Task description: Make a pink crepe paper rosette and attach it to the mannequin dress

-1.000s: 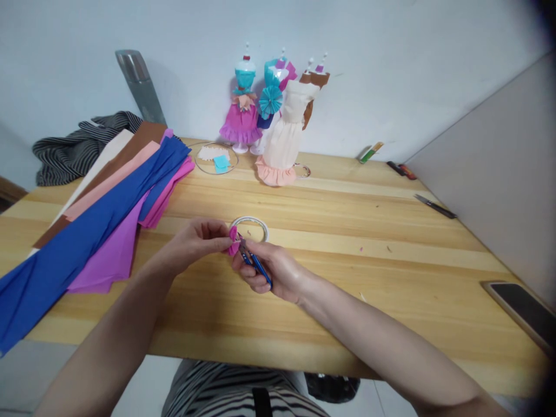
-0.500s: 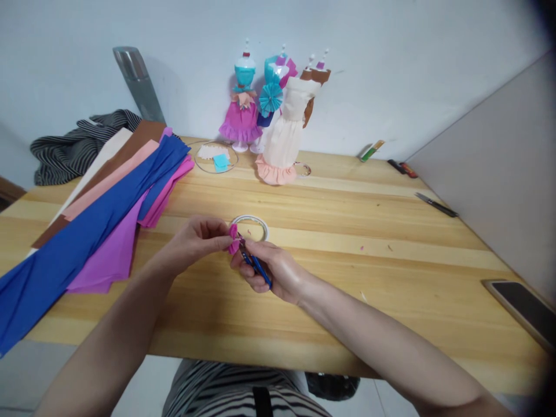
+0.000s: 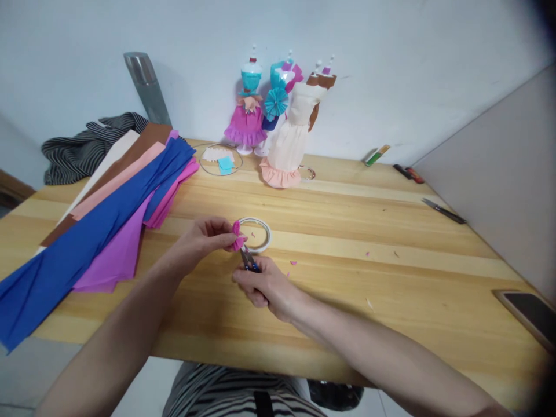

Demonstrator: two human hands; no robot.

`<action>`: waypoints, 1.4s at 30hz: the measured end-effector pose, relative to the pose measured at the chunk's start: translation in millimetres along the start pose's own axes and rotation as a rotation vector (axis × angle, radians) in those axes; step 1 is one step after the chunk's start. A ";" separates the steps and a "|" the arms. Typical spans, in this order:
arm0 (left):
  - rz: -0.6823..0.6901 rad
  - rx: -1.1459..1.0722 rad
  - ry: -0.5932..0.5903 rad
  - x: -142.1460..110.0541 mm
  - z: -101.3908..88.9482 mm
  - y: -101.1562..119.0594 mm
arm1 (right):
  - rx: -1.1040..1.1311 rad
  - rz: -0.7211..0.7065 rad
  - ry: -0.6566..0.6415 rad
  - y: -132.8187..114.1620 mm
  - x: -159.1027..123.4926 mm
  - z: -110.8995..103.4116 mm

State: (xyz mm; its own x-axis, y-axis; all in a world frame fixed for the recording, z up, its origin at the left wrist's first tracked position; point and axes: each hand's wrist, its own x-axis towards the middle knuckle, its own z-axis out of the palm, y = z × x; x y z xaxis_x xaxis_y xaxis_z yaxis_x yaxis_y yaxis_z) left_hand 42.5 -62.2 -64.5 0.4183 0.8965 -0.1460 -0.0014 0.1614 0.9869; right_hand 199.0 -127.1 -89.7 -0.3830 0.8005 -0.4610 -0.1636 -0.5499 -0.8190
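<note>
pinching a pink piece (image 3: 237, 237) beside the tape roll (image 3: 268, 240), the left hand (image 3: 212, 234) is holding steady as the right hand (image 3: 264, 284), clasping snips (image 3: 250, 262), is lowering, new scraps (image 3: 294, 263) on the bench (image 3: 330, 223) suggesting a cut.

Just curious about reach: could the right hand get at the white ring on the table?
Probably yes: the white ring lies close beyond the right hand, its right side uncovered. But that hand grips a blue-handled tool, so it may need freeing first.
</note>
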 end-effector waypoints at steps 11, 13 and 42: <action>0.007 -0.074 -0.073 -2.1 2.9 -1.6 | -0.469 -0.780 0.512 -11.2 5.4 -13.0; 0.007 -0.085 -0.098 -2.2 5.4 -2.3 | -0.558 -0.831 0.507 -12.1 6.2 -15.5; 0.038 -0.088 0.019 0.0 10.9 -9.1 | -0.316 -0.709 0.355 -12.8 6.7 -6.5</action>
State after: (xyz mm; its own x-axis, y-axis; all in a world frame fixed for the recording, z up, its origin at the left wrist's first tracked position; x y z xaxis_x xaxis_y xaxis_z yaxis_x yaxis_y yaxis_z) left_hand 52.4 -68.1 -72.7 0.3992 0.9102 -0.1103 -0.0975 0.1618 0.9820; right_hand 204.4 -113.1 -84.5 0.0306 0.9866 0.1601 0.0250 0.1594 -0.9869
